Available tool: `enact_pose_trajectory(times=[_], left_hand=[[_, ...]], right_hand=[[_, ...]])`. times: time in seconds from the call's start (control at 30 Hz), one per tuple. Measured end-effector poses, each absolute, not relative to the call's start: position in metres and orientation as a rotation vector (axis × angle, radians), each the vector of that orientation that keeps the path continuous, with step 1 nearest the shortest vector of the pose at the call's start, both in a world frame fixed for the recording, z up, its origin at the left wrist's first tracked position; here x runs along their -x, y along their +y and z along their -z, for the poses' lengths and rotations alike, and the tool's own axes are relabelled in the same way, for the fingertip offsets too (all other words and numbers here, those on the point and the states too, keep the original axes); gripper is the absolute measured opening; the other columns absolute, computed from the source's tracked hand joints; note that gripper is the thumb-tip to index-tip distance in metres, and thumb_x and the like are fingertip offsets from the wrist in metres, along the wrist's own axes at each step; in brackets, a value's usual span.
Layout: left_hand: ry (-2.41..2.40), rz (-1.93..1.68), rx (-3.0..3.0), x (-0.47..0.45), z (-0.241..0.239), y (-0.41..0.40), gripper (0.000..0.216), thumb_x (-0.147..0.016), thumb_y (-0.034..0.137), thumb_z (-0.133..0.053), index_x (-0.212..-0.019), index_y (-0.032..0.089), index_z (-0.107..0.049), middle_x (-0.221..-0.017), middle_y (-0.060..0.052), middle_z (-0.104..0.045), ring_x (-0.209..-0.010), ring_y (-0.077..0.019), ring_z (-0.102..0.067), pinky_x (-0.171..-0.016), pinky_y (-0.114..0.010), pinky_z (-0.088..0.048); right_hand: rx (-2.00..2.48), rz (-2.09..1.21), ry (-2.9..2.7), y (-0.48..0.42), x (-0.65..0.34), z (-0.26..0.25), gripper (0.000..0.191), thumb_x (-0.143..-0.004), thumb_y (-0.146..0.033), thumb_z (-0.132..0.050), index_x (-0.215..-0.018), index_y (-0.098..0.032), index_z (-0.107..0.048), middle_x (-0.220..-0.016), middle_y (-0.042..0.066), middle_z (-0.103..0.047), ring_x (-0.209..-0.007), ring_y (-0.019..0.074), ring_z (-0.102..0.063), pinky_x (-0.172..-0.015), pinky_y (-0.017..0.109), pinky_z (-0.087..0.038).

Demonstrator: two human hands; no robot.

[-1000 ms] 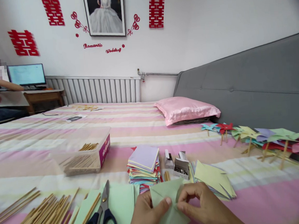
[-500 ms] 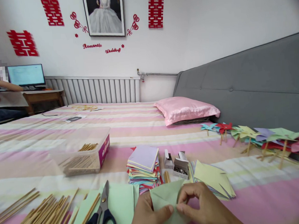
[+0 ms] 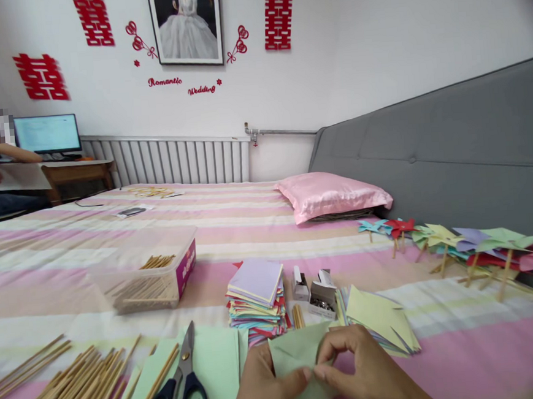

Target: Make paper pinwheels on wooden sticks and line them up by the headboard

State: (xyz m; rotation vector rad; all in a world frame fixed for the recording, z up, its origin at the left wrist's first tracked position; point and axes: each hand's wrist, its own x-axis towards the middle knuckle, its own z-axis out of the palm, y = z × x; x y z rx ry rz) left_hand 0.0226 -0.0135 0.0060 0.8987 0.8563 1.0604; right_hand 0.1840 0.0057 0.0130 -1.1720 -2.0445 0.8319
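Between my two hands is a pale green paper square (image 3: 299, 346) with slits, its corners partly folded inward. My left hand (image 3: 267, 384) grips its left side, thumb pressed on the front near the middle. My right hand (image 3: 357, 364) pinches the paper near its centre with thumb and forefinger; whether a small pin is in that pinch I cannot make out. Just beyond stand a stack of coloured paper squares (image 3: 257, 283) and a small box of metal pins (image 3: 322, 299). Yellow slit paper (image 3: 379, 313) lies right of my right hand. Scissors (image 3: 183, 372) rest at the left on green sheets (image 3: 218, 351).
Loose wooden sticks (image 3: 74, 393) spread at the lower left, behind them a clear plastic box (image 3: 148, 288) of sticks. Finished paper pinwheels (image 3: 504, 239) line the grey headboard (image 3: 451, 142). A pink pillow (image 3: 333, 194) lies farther back. Another person's arm (image 3: 11, 152) rests by a monitor.
Both hands stay nearly in place on the green paper. My left thumb has shifted slightly to the right, toward the pinched centre.
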Motion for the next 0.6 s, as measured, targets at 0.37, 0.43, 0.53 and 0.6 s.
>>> enact_pose_trajectory(times=[0.37, 0.43, 0.53, 0.6], left_hand=[[0.899, -1.084, -0.985, -0.0262, -0.0078, -0.0119, 0.032, -0.05, 0.026, -0.077, -0.077, 0.009, -0.073, -0.059, -0.004, -0.065, -0.053, -0.0135, -0.051, -0.055, -0.025, -0.043], [0.893, -1.078, -0.984, -0.0265, -0.006, -0.0117, 0.034, -0.049, 0.027, -0.077, -0.077, 0.01, -0.073, -0.058, -0.004, -0.065, -0.052, -0.0138, -0.052, -0.054, -0.025, -0.043], [0.909, -1.078, -0.993, -0.0265, -0.0053, -0.012, 0.034, -0.05, 0.029, -0.077, -0.077, 0.009, -0.073, -0.058, -0.005, -0.066, -0.051, -0.0136, -0.051, -0.053, -0.025, -0.042], [0.928, -1.086, -1.011, -0.0259, -0.0058, -0.0125, 0.03, -0.052, 0.026, -0.075, -0.077, 0.009, -0.072, -0.061, -0.006, -0.066, -0.054, -0.0139, -0.052, -0.054, -0.024, -0.042]], right_hand=[[1.197, -0.856, -2.028, 0.0062, -0.1836, -0.0124, 0.011, -0.067, -0.016, -0.061, -0.059, -0.016, -0.067, -0.061, 0.001, -0.068, -0.061, 0.0148, -0.061, -0.059, 0.022, -0.043], [1.208, -0.853, -2.026, 0.0056, -0.1833, -0.0126, 0.011, -0.067, -0.016, -0.061, -0.059, -0.016, -0.067, -0.061, 0.001, -0.068, -0.062, 0.0151, -0.061, -0.058, 0.022, -0.043], [1.217, -0.853, -2.031, 0.0042, -0.1826, -0.0127, 0.011, -0.067, -0.016, -0.06, -0.058, -0.017, -0.067, -0.061, 0.001, -0.068, -0.062, 0.0151, -0.061, -0.058, 0.022, -0.043], [1.217, -0.845, -2.033, 0.0034, -0.1822, -0.013, 0.012, -0.068, -0.017, -0.06, -0.058, -0.017, -0.066, -0.061, 0.0, -0.068, -0.061, 0.0146, -0.061, -0.059, 0.022, -0.043]])
